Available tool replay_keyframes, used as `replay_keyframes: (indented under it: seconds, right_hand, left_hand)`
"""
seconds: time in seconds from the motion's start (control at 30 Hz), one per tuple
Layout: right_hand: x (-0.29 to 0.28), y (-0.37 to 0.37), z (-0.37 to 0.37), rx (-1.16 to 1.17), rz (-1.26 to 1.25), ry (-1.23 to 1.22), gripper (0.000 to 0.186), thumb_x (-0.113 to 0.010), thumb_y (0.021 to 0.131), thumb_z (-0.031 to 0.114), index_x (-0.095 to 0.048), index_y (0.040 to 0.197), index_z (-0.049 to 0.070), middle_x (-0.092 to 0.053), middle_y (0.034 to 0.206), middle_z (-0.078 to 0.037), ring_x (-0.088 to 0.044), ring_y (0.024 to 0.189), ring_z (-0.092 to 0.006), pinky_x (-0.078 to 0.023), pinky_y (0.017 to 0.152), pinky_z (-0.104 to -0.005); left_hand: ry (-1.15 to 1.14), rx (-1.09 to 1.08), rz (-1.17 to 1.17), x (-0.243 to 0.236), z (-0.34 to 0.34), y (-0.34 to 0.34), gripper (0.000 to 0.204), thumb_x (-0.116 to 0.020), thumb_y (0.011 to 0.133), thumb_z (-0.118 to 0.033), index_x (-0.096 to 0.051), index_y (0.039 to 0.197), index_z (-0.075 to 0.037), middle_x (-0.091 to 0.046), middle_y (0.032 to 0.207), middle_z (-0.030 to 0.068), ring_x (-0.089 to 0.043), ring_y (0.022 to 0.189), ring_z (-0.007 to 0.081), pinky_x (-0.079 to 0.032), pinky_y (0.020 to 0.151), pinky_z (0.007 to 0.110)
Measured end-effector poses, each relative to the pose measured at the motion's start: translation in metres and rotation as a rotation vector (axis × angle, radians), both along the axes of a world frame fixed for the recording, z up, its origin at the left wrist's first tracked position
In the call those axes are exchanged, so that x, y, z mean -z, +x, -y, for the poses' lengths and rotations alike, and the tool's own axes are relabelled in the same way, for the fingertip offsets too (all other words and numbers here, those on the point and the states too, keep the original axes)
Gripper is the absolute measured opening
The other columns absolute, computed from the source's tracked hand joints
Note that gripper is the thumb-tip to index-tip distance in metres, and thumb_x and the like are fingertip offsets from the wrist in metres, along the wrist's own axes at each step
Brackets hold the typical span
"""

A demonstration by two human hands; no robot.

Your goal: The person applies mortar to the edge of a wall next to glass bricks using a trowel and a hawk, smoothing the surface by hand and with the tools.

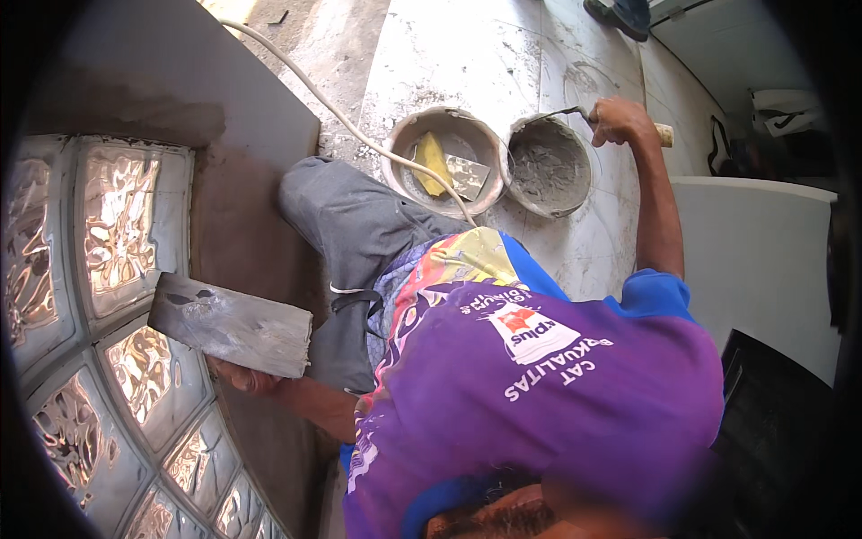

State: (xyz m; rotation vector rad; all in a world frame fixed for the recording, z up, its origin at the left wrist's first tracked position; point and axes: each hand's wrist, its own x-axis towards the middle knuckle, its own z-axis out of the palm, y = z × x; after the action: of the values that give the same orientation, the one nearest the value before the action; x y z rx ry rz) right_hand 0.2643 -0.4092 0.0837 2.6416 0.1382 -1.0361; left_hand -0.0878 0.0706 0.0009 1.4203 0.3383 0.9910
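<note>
My left hand (247, 375) is closed beneath a flat rectangular steel plastering trowel (235, 325). Its broad grey face is turned up, with a dark smear near one end, and its handle is hidden below. The trowel is in front of the glass-block wall (135, 368). Out to the far right, my right hand (620, 121) is wrapped round the pale handle of a trowel (665, 135). That tool's thin dark neck reaches to the rim of a bucket of grey mortar (549, 169); its blade cannot be made out.
Beside the mortar stands a round tub (396, 144) holding a yellow sponge (432, 163) and a shiny flat plate (468, 177). A pale cable (332, 108) crosses over it. Wet-looking render (238, 225) borders the glass blocks. Another person's shoe (618, 18) shows at the top. A white curved panel (754, 251) stands right.
</note>
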Motion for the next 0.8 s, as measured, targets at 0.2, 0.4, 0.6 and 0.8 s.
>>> replay_keyframes:
  seconds: [0.2, 0.4, 0.6, 0.8]
  right_hand:
    - [0.115, -0.005, 0.060, -0.103, 0.061, -0.183, 0.028, -0.065, 0.064, 0.016, -0.069, 0.090, 0.008, -0.067, 0.091, -0.016, -0.067, 0.083, -0.0274, -0.053, 0.069, -0.0403]
    - [0.222, -0.037, 0.076, -0.138, 0.283, -0.080, 0.020, -0.057, 0.077, 0.017, -0.069, 0.090, 0.010, -0.067, 0.094, -0.013, -0.065, 0.090, -0.0293, -0.052, 0.070, -0.0423]
    - [0.231, -0.030, 0.055, -0.503, 0.269, -0.196, 0.017, -0.057, 0.078, 0.020, -0.070, 0.085, 0.013, -0.065, 0.088, -0.008, -0.060, 0.090, -0.0260, -0.045, 0.066, -0.0403]
    - [0.260, -0.040, 0.050, -0.717, 0.187, -0.302, 0.015, -0.059, 0.078, 0.024, -0.071, 0.079, 0.016, -0.065, 0.081, -0.007, -0.060, 0.084, -0.0235, -0.043, 0.062, -0.0406]
  left_hand:
    - [-0.038, 0.147, 0.074, 0.010, 0.010, -0.005, 0.054, -0.056, 0.088, -0.022, -0.038, 0.130, 0.006, -0.044, 0.131, 0.0215, -0.051, 0.115, 0.0315, -0.047, 0.093, 0.043]
    - [-0.151, 0.254, 0.120, -0.007, 0.018, -0.001, 0.053, -0.054, 0.088, -0.019, -0.036, 0.132, 0.005, -0.042, 0.133, 0.0213, -0.050, 0.116, 0.0311, -0.047, 0.094, 0.043]
    - [-0.432, 0.362, 0.191, -0.015, 0.033, -0.002, 0.053, -0.054, 0.087, -0.016, -0.036, 0.132, 0.003, -0.044, 0.131, 0.0206, -0.052, 0.115, 0.0311, -0.048, 0.093, 0.044]
    - [-0.675, 0.589, 0.310, -0.016, 0.038, -0.003, 0.050, -0.052, 0.088, -0.016, -0.037, 0.133, 0.000, -0.045, 0.132, 0.0192, -0.051, 0.115, 0.0323, -0.047, 0.093, 0.048]
